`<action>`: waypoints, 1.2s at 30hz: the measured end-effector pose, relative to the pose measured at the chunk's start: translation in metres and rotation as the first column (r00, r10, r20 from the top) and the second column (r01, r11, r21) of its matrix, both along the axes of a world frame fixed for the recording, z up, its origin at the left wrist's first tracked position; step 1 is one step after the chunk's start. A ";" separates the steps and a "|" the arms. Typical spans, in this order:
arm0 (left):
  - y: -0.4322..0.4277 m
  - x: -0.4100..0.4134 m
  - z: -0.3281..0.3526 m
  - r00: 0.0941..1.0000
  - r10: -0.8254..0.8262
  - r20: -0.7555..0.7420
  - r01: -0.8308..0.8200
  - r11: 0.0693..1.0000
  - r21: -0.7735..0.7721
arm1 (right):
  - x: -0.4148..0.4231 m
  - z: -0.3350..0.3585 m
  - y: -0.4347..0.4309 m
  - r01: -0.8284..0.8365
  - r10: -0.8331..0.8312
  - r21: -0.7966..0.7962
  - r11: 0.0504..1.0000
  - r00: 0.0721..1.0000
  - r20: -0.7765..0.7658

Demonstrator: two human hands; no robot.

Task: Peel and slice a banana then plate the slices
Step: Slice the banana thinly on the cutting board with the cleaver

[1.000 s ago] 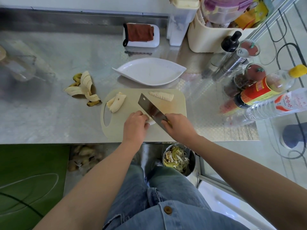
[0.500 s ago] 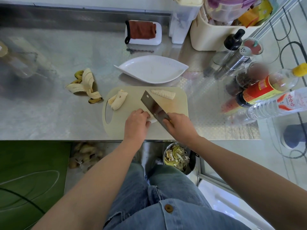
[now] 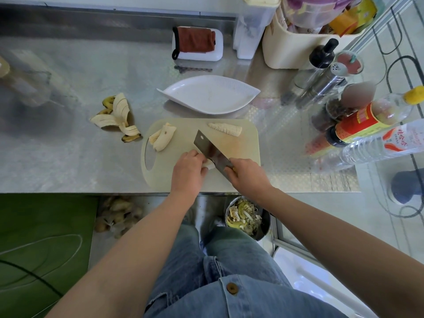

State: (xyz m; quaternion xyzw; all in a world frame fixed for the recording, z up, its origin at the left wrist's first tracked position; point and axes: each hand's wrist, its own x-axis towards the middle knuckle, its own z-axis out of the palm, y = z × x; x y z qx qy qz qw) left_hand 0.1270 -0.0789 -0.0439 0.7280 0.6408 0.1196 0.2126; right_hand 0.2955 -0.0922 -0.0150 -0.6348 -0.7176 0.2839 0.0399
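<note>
Slicing at the near edge of the desk, you pin a peeled banana piece (image 3: 207, 164) to the cutting board (image 3: 247, 143) with your left hand (image 3: 188, 171), fingers curled over it, while your right hand (image 3: 249, 177) is wrapped around the handle of a cleaver (image 3: 210, 151) whose blade stands against the piece.

The peeling looks done: one empty banana peel (image 3: 117, 117) lies on the desk just left of the board. The slicing seems roughly midway. One fanned row of slices (image 3: 226, 129) rests at the board's far right corner, and uncut banana pieces (image 3: 163, 140), two as far as can be told, wait at its far left corner beside the handle hole.

Plating has not begun: the single white plate (image 3: 229, 88), just beyond the board's far edge, holds nothing.
</note>
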 end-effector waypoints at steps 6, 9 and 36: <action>-0.002 -0.003 -0.001 0.999 -0.016 0.030 0.015 1.000 0.020 | 0.001 0.003 0.009 -0.029 0.030 0.026 0.999 1.000 -0.009; -0.002 -0.003 0.000 1.000 -0.016 0.018 0.015 1.000 0.027 | 0.000 0.008 0.010 -0.008 0.013 0.070 0.998 0.997 -0.076; 0.000 -0.002 0.000 1.000 -0.019 0.007 0.019 1.000 0.019 | 0.000 0.009 0.007 -0.026 0.030 0.048 0.999 0.997 -0.067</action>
